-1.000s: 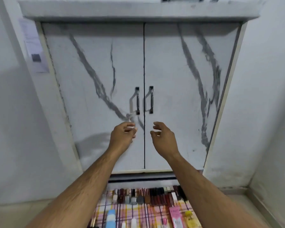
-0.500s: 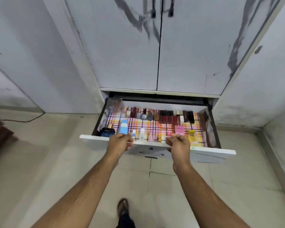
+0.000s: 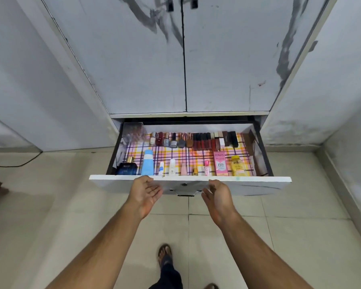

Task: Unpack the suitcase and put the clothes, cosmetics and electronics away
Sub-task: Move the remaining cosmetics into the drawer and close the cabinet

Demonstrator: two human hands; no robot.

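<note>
You stood before the wardrobe (image 3: 183,59), its doors closed and its bottom drawer (image 3: 190,181) pulled out, the cosmetics (image 3: 194,140) ranged in rows on the checked liner (image 3: 198,156). That stage looked finished; I judged you were about to push the drawer home. Your left hand (image 3: 145,193) and right hand (image 3: 218,197) hung relaxed and spread at the drawer front, holding nothing. Next, press flat and evenly, or it may skew.

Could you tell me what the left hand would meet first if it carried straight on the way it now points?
Most likely the drawer front: the left hand sits open just before it, though depth is unclear.
</note>
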